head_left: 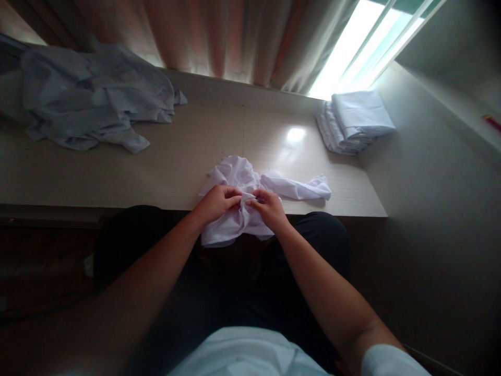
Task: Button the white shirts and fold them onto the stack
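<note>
A crumpled white shirt [235, 172] lies at the front edge of the table, its lower part hanging over the edge toward my lap. One sleeve stretches out to the right across the tabletop. My left hand [221, 201] pinches a fold of the cloth between thumb and fingers. Close beside it, my right hand [269, 208] grips the same fold from the other side, fingertips almost meeting the left ones. Whatever small detail sits between the fingertips is too small to make out.
A loose heap of white garments [97, 99] covers the left end of the pale wooden table [219, 125]. Folded white clothes [362, 117] are stacked at the back right by the side wall [422, 156]. Behind the table hangs a curtain [219, 36] beside a bright window [348, 47].
</note>
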`<state>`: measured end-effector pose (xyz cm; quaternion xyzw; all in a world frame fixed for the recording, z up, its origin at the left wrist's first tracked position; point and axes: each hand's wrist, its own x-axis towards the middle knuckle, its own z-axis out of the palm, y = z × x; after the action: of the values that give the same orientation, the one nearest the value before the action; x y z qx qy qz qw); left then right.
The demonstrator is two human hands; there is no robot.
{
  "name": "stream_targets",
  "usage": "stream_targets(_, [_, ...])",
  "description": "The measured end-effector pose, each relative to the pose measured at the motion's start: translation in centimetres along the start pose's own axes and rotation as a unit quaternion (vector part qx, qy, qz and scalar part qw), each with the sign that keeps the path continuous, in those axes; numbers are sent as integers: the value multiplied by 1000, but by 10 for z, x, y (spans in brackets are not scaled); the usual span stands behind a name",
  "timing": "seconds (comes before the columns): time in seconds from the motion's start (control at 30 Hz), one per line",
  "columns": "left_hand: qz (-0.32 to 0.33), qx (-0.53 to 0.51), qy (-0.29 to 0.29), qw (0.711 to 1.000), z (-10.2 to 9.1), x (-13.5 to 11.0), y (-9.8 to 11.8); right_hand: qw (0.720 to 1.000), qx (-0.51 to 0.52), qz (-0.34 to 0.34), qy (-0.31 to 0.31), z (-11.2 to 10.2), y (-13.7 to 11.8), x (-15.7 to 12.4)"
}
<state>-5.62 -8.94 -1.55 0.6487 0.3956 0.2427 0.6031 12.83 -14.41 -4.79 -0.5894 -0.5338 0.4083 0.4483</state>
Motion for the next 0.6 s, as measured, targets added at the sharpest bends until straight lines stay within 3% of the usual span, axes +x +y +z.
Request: stream_targets(0.6, [55, 74, 19, 996, 0, -8, 5, 996, 89, 15, -27, 3, -13, -6])
